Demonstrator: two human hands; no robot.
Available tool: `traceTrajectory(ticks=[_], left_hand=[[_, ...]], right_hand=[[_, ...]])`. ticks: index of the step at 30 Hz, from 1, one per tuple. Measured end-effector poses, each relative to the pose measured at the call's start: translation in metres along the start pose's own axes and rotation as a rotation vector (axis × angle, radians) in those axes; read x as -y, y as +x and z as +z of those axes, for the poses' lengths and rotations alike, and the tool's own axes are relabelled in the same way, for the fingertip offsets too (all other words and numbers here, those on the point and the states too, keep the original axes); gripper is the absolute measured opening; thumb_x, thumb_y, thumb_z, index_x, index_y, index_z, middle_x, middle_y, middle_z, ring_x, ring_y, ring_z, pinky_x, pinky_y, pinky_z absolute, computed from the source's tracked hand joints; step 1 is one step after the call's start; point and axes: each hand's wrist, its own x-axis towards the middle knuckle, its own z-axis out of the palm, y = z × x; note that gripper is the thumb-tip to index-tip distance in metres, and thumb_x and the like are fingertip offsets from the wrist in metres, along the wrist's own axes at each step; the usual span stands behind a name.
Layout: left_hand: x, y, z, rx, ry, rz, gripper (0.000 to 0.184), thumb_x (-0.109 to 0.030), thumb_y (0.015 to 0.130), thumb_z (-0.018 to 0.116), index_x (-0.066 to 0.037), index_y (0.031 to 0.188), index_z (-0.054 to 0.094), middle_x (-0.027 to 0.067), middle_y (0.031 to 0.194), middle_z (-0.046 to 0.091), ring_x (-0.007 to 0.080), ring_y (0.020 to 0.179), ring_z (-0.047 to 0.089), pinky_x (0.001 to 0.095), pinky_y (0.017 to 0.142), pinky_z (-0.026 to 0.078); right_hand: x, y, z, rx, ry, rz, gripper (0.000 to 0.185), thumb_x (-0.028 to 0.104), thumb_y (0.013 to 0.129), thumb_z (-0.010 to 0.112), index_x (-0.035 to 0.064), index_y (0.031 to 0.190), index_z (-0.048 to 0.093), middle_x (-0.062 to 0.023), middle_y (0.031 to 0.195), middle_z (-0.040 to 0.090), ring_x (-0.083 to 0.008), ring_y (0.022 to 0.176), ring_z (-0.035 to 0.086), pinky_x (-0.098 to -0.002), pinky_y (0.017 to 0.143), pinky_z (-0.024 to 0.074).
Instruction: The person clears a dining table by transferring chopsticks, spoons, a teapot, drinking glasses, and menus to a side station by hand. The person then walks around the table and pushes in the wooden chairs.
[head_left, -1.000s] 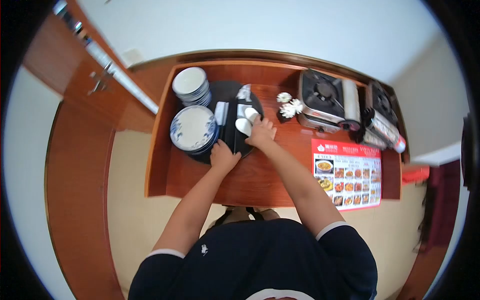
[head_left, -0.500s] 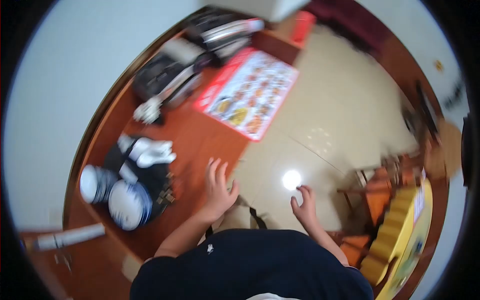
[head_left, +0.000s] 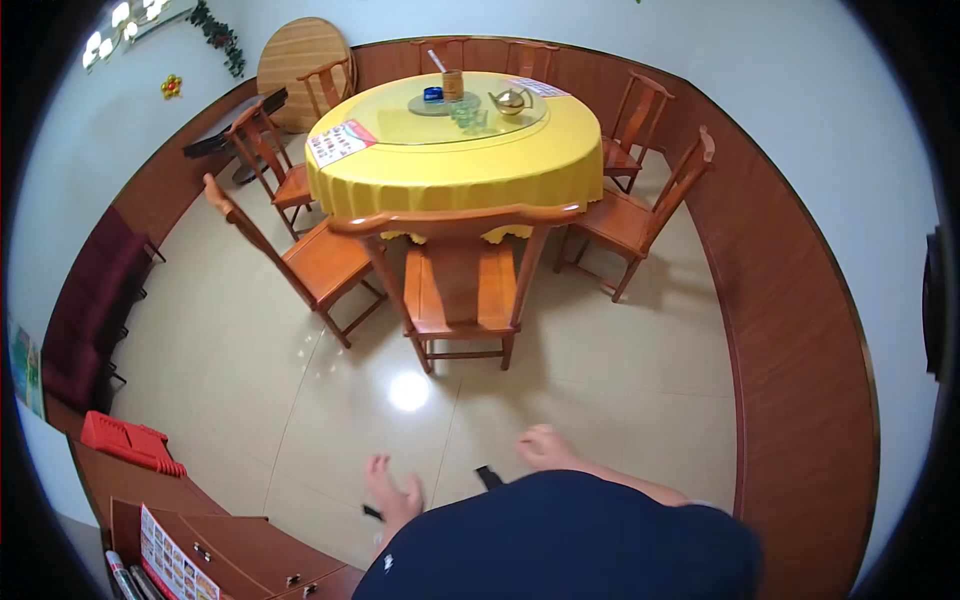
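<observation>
My left hand (head_left: 395, 492) hangs low above the tiled floor with its fingers apart and nothing in it. To its right, my right hand (head_left: 545, 447) is held with its fingers curled in, and no object shows in it. Both hands are away from the furniture. Ahead of them stands a wooden chair (head_left: 460, 290), its back toward me. Beyond it is a round table with a yellow tablecloth (head_left: 450, 185). On the table are a gold teapot (head_left: 511, 102), glasses (head_left: 466, 116), a wooden holder (head_left: 453, 85), a small blue item (head_left: 432, 94) and a printed menu (head_left: 342, 142).
More wooden chairs (head_left: 325, 262) surround the table. At lower left stands a wooden cabinet (head_left: 240, 545) with a menu sheet (head_left: 175, 555); a red plastic object (head_left: 130, 442) is behind it. Dark red seats (head_left: 95, 300) line the left wall. A round wooden board (head_left: 303, 75) leans at the back.
My view has swung right, from the cabinet top with bowls and spoons to the round table and chairs. My right hand's fingers have curled in; my left hand's stay apart.
</observation>
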Motion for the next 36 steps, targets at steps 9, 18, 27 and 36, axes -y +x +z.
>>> traceTrajectory(ticks=[9,18,27,36], left_hand=[[-0.214,0.178,0.118,0.093,-0.299,0.524,0.043,-0.007,0.065,0.058,0.002,0.105,0.042,0.0213,0.111,0.038,0.0378,0.11,0.034,0.043,0.092,0.029],[-0.289,0.364,0.164,0.007,-0.227,0.566,0.036,-0.006,0.069,0.055,0.0,0.103,0.044,0.0177,0.106,0.042,0.0338,0.108,0.038,0.0397,0.09,0.031],[-0.356,0.525,0.244,0.332,-0.093,0.595,0.03,-0.008,0.073,0.053,0.0,0.101,0.044,0.0156,0.106,0.042,0.0286,0.105,0.04,0.0346,0.089,0.032],[-0.412,0.645,0.327,0.301,0.069,0.397,0.029,-0.006,0.072,0.052,-0.002,0.1,0.044,0.0136,0.109,0.041,0.0262,0.107,0.04,0.0336,0.09,0.031]], right_hand=[[-0.107,-0.08,-0.217,-0.542,0.005,0.677,0.018,0.014,0.077,0.055,-0.0003,0.066,0.051,-0.0066,0.058,0.051,-0.0128,0.053,0.046,-0.0257,0.05,0.0376],[-0.184,0.044,-0.287,-0.589,0.32,0.721,0.014,0.013,0.08,0.053,0.0016,0.073,0.052,-0.0015,0.064,0.054,-0.0053,0.057,0.045,-0.0187,0.053,0.0348],[-0.277,0.178,-0.396,-0.542,0.412,0.718,0.009,0.007,0.08,0.053,-0.0006,0.083,0.052,-0.0029,0.074,0.054,-0.0076,0.068,0.051,-0.0185,0.062,0.04],[-0.435,0.338,-0.511,-0.252,0.422,0.636,0.013,0.01,0.079,0.054,-0.0002,0.087,0.056,-0.0012,0.075,0.056,-0.0054,0.068,0.05,-0.0177,0.062,0.0402]])
